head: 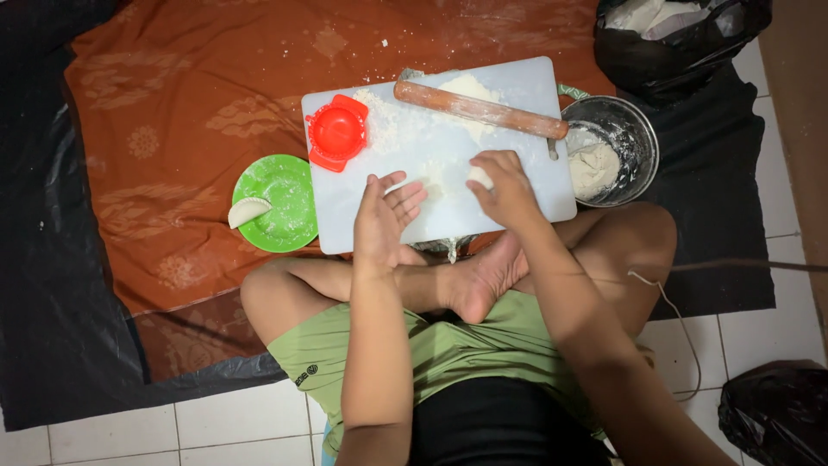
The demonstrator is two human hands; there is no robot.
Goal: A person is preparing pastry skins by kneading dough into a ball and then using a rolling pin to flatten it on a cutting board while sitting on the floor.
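I see my right hand (507, 185) pinching a dough piece (479, 177) near the cutting board's (517, 82) front edge. My left hand (385, 216) lies open, empty, at that edge

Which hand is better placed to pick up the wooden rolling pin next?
Right, probably. The right hand pinches a small white dough piece just below the wooden rolling pin on the white cutting board. The left hand lies flat, open, nearer the board's lower edge.
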